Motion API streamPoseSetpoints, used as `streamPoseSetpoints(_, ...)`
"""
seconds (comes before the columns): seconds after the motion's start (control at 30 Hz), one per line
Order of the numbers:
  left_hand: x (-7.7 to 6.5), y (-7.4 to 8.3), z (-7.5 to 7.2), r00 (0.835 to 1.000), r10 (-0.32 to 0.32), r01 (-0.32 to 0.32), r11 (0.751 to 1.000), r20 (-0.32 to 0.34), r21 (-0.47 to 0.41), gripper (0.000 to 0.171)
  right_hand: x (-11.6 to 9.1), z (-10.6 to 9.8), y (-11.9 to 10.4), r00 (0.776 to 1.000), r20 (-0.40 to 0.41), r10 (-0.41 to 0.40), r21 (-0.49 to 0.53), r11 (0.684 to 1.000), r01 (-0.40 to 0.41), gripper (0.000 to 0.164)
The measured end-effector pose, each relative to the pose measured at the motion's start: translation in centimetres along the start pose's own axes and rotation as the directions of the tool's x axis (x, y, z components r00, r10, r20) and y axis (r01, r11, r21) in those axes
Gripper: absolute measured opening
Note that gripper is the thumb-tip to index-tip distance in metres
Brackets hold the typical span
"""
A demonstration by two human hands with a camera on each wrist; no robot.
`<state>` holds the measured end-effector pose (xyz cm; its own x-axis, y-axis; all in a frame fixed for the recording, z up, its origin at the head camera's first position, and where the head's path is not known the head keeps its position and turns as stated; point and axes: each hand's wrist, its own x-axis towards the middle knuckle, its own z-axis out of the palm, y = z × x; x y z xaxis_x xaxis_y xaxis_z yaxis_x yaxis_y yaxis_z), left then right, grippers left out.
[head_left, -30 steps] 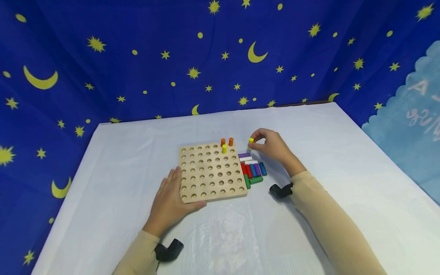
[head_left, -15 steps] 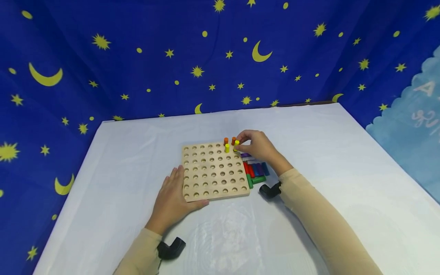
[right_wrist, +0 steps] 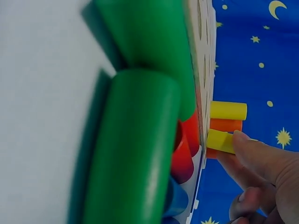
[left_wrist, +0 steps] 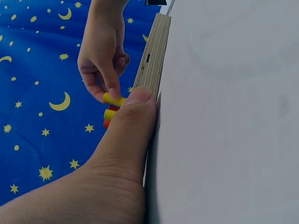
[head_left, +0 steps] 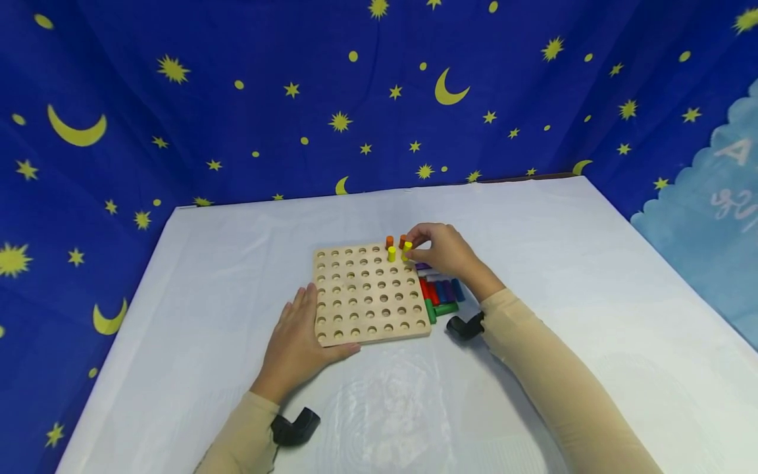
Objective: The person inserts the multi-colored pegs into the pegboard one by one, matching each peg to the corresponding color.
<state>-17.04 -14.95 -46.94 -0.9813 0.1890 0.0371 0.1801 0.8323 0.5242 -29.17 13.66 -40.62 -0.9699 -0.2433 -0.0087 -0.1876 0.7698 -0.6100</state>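
My right hand (head_left: 444, 250) pinches a yellow peg (right_wrist: 220, 141) between thumb and fingers at the far right corner of the wooden peg board (head_left: 358, 286). The peg leans slightly, its lower end at a hole in the second row. Left of it a second yellow peg (head_left: 391, 254) stands upright in the board. Two orange pegs stand behind them in the back row, the left orange peg (head_left: 389, 242) in plainer view. My left hand (head_left: 293, 352) rests against the board's near left corner, fingers along the left side and thumb along the front edge.
Loose pegs lie against the board's right side: green pegs (head_left: 445, 309), red pegs (head_left: 429, 291), blue and purple ones, and white ones partly hidden under my right hand. A white cloth (head_left: 237, 243) covers the table. A blue star-patterned curtain (head_left: 266, 118) hangs behind.
My right hand has carried the yellow peg left from beyond the board to its far right corner. Over the last half second it has barely moved. The left hand stays in place.
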Motion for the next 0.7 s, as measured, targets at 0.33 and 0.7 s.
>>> streamPoseSetpoints(0.33, 0.1, 0.0, 0.1, 1.000, 0.003, -0.003, 1.000, -0.008, 0.003, 0.141, 0.1, 0.2, 0.0, 1.000, 0.029, -0.012, -0.045, 0.999, 0.014, 0.022)
streamPoseSetpoints(0.7, 0.0, 0.1, 0.0, 1.000, 0.006, -0.006, 1.000, -0.007, 0.003, 0.141, -0.6, -1.1, 2.4, 0.999, 0.042, 0.032, -0.037, 0.999, -0.030, 0.027)
